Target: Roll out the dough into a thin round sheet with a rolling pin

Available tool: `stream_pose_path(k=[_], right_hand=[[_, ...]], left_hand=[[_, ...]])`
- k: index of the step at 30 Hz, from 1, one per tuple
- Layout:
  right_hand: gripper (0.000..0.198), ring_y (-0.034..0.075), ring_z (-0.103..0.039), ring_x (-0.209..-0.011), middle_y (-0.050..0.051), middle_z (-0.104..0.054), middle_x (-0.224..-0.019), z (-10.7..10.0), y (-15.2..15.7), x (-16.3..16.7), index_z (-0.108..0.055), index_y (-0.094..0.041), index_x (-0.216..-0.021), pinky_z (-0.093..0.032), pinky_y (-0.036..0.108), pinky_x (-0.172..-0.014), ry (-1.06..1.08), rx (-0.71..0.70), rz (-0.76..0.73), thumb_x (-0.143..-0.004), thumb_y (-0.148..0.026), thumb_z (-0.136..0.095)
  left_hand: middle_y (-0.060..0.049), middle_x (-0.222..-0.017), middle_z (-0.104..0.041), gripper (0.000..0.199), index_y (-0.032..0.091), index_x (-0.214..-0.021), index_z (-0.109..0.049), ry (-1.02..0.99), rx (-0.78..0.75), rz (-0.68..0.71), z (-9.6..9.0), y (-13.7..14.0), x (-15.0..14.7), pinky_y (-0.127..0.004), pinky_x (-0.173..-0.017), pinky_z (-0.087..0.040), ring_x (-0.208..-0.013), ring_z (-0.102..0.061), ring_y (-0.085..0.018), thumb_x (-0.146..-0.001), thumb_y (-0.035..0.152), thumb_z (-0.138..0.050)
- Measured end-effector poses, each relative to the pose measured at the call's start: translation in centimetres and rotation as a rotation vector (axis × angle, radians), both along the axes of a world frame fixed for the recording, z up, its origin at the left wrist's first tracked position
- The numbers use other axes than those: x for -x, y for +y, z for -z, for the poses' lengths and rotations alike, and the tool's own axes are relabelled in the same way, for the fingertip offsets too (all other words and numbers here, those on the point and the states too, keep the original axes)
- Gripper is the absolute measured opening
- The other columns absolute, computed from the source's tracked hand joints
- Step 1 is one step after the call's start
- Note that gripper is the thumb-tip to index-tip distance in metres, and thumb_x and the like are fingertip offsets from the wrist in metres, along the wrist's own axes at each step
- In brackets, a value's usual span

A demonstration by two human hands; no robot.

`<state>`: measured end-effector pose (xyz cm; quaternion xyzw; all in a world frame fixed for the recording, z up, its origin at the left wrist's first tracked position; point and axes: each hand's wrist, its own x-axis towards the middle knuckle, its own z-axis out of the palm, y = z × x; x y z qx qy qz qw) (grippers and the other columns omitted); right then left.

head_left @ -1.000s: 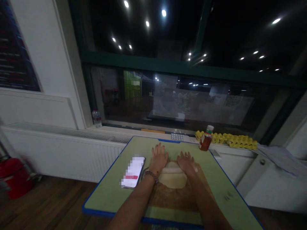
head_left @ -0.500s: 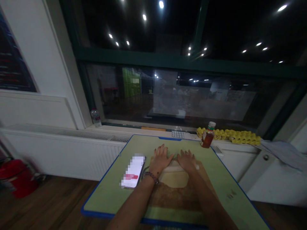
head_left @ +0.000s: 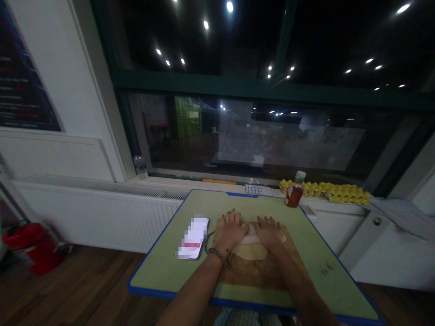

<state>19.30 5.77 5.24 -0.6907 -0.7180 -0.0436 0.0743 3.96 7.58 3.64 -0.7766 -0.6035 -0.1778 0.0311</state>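
A pale rolling pin [head_left: 252, 239] lies crosswise on a brown wooden board [head_left: 253, 274]. Part of a flat, pale sheet of dough [head_left: 252, 252] shows on the near side of the pin. My left hand [head_left: 233, 229] rests palm down over the pin's left end, its fingers stretched forward and apart. Over the right part of the pin lies my right hand [head_left: 270, 231], also flat with fingers spread. Both palms cover much of the pin, and its left end is hidden. A bracelet [head_left: 217, 256] circles my left wrist.
The board sits on a small green table [head_left: 163, 267] with a blue edge. A lit phone [head_left: 193, 239] lies left of the board. At the far right corner stands a bottle of reddish-brown liquid [head_left: 294, 192]. Yellow egg trays [head_left: 340, 192] and a water bottle [head_left: 140, 165] are on the windowsill.
Both hands and the rolling pin have come slightly toward me over the dough, so less of it shows on the near side. The view has shifted a little.
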Motion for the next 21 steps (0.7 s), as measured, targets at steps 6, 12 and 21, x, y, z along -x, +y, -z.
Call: stream_pose_path(k=[6, 12, 21], right_hand=[[0.044, 0.035, -0.035, -0.136, 0.017, -0.046, -0.143, 1.7, -4.1, -0.3, -0.057, -0.018, -0.131, -0.022, 0.058, -0.108, -0.07, -0.088, 0.049, -0.091, -0.018, -0.037], [0.045, 0.034, -0.037, -0.135, 0.017, -0.045, -0.144, 1.7, -5.0, -0.2, -0.054, -0.015, -0.133, -0.019, 0.058, -0.11, -0.088, -0.111, 0.063, -0.093, -0.018, -0.034], [0.048, 0.028, -0.029, -0.14, 0.014, -0.043, -0.146, -0.5, 0.0, 0.4, -0.046, -0.019, -0.141, -0.024, 0.052, -0.11, -0.019, 0.031, 0.138, -0.095, -0.029, -0.032]], left_hand=[[-0.01, -0.146, -0.044, 0.048, 0.021, -0.128, -0.052, -0.005, -0.122, 0.095, -0.1, -3.7, -0.2, -0.05, -0.112, -0.022, -0.135, -0.034, -0.029, -0.093, 0.051, -0.037], [-0.01, -0.145, -0.045, 0.05, 0.02, -0.127, -0.052, -0.009, -0.166, 0.152, 0.6, -2.9, -0.1, -0.047, -0.114, -0.023, -0.136, -0.032, -0.029, -0.093, 0.053, -0.04], [-0.015, -0.145, -0.043, 0.056, 0.012, -0.134, -0.048, -0.042, -0.094, -0.031, -0.5, 1.8, -0.8, -0.048, -0.111, -0.025, -0.134, -0.036, -0.03, -0.093, 0.049, -0.037]])
